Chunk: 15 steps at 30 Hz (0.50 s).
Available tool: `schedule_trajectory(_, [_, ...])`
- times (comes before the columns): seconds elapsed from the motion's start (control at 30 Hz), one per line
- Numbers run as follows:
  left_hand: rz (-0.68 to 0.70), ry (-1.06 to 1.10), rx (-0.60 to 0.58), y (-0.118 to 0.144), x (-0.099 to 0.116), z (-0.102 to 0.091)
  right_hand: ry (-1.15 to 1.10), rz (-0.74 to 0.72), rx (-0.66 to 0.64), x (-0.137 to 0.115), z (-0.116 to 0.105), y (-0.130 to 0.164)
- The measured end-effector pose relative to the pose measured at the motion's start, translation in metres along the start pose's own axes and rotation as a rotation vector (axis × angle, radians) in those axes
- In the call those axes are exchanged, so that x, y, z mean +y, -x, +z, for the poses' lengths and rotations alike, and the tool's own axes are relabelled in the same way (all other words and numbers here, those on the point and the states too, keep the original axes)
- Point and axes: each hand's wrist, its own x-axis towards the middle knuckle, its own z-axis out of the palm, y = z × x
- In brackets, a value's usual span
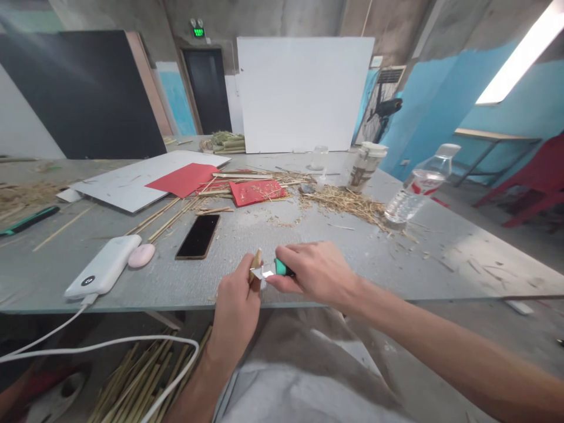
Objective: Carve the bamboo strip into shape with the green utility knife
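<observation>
Near the table's front edge, my left hand [240,294] is closed around a short yellowish piece of straw or reed [256,260], its tip poking up past the fingers. My right hand [315,270] grips a utility knife [281,267] with a green and black handle. The knife's metal blade points left and meets the straw piece at my left thumb; whether it cuts in, I cannot tell. A black phone [198,236] lies flat to the left of my hands.
A white power bank [103,267] with a cable and a pink round case [141,256] lie left. Behind are a red packet [257,192], loose straw [348,201], a water bottle [418,185] and a cup [367,167]. Another knife [30,221] rests far left. Stalks [141,376] stand below the table.
</observation>
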Motion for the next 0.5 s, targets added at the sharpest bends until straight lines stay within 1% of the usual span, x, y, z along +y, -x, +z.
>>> schedule_trajectory(0.13, [0.014,0.006,0.006,0.0001,-0.0001,-0.0009,0.002,-0.002,0.014,0.0008,0.0007,0.0014])
schedule_trajectory(0.27, [-0.003,-0.013,0.028,-0.0011,0.0035,0.0,-0.007,0.003,0.032,0.0022,-0.001,0.0025])
schedule_trajectory(0.5, [-0.015,-0.091,0.001,-0.0012,0.0061,-0.0017,-0.022,0.026,0.033,0.0019,-0.005,0.0018])
